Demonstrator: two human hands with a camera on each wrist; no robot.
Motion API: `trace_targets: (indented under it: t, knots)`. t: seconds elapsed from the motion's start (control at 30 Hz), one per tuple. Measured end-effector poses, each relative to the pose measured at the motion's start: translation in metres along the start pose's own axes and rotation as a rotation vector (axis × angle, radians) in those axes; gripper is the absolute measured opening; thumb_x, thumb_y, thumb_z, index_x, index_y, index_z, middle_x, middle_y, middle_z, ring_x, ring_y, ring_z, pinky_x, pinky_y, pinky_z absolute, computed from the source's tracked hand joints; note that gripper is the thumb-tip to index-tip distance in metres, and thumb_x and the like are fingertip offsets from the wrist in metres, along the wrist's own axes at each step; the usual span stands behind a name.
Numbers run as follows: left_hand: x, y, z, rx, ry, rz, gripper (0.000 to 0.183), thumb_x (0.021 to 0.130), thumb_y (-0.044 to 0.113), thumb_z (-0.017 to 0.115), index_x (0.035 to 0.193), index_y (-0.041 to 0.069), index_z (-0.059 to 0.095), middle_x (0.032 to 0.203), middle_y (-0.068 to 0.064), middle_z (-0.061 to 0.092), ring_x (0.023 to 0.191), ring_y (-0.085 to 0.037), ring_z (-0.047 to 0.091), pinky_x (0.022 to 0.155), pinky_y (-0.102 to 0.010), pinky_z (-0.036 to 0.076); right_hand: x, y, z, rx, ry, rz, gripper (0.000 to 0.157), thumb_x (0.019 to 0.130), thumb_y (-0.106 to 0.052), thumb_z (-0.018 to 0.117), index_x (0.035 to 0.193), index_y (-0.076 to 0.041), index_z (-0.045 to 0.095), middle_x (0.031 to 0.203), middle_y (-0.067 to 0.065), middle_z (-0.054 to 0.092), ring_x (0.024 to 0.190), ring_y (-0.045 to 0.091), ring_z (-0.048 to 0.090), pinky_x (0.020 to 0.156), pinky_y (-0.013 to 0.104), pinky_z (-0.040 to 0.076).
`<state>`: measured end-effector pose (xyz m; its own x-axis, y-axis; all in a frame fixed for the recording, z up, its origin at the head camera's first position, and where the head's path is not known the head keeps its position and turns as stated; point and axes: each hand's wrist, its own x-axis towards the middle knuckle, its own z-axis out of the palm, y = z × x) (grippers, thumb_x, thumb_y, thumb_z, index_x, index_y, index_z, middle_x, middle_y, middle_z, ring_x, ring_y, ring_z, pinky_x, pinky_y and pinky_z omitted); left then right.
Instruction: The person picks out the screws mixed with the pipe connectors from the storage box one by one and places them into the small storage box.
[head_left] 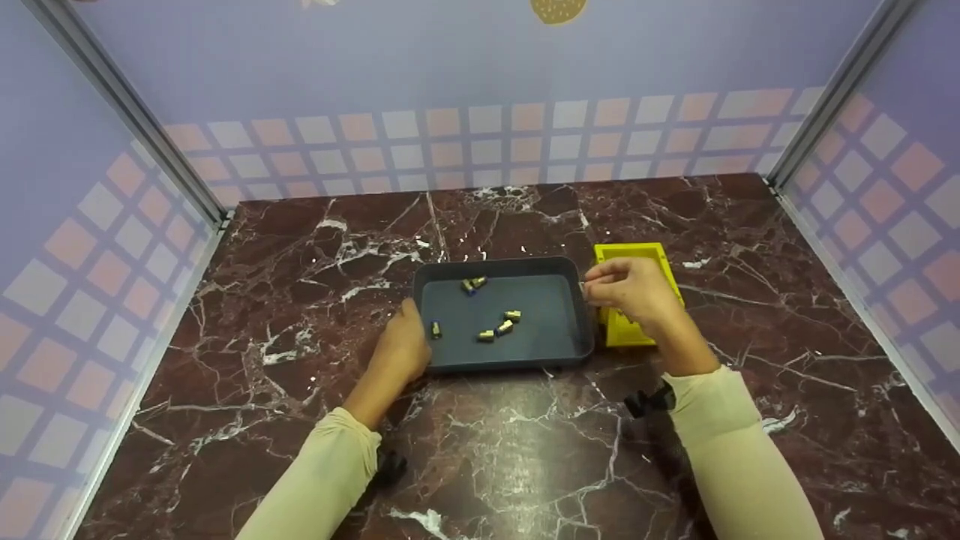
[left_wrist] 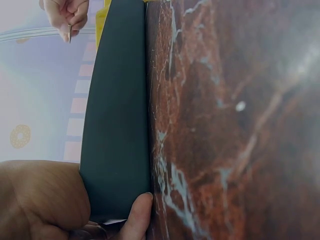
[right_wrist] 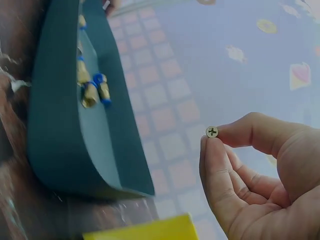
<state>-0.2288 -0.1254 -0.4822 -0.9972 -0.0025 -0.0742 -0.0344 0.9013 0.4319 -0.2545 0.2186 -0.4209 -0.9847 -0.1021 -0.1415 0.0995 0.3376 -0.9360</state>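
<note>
A dark grey-green tray (head_left: 544, 304) lies on the table with several brass fittings (head_left: 487, 336) with blue ends scattered inside. My left hand (head_left: 401, 343) grips the tray's left end, with a fingertip seen low on its side in the left wrist view. Between thumb and fingers, my right hand (head_left: 636, 294) pinches a small screw (right_wrist: 212, 132), whose cross-slot head faces the right wrist camera. That hand is raised just past the tray's right rim, over a yellow box (head_left: 630, 331). The hand hides part of the box and its inside.
The dark red marbled table (head_left: 300, 420) spreads around the tray. Purple panels (head_left: 450, 60) with pink and white squares enclose the back and both sides, joined by grey metal posts (head_left: 127, 105). The yellow box stands close beside the tray's right end.
</note>
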Motion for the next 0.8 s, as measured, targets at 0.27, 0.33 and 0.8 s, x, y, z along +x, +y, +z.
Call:
trace_targets:
  t: [0.27, 0.33, 0.8]
  knots:
    - [0.0, 0.0, 0.0, 0.01, 0.021, 0.021, 0.065, 0.083, -0.004, 0.06, 0.141, -0.013, 0.033, 0.122, -0.037, 0.06, 0.11, -0.051, 0.065, 0.093, -0.055, 0.054, -0.001, 0.002, -0.03, 0.068, 0.043, 0.009, 0.038, 0.089, -0.005, 0.073, 0.118, 0.016, 0.061, 0.085, -0.003, 0.072, 0.075, 0.009, 0.073, 0.076, 0.028, 0.062]
    - [-0.001, -0.001, 0.0, 0.007, 0.034, 0.032, 0.063, 0.082, -0.005, 0.06, 0.139, -0.014, 0.034, 0.119, -0.037, 0.061, 0.108, -0.052, 0.065, 0.092, -0.056, 0.055, -0.001, 0.004, -0.037, 0.054, 0.068, 0.004, 0.036, 0.088, -0.005, 0.073, 0.116, 0.015, 0.062, 0.084, -0.005, 0.071, 0.075, 0.009, 0.073, 0.077, 0.028, 0.062]
    - [0.0, -0.001, 0.001, 0.013, 0.039, 0.02, 0.061, 0.082, -0.005, 0.059, 0.138, -0.013, 0.035, 0.117, -0.038, 0.062, 0.104, -0.052, 0.067, 0.09, -0.056, 0.056, 0.006, 0.023, -0.058, -0.02, 0.167, 0.041, 0.036, 0.087, -0.01, 0.076, 0.114, 0.012, 0.065, 0.078, -0.01, 0.071, 0.073, 0.004, 0.071, 0.074, 0.023, 0.061]
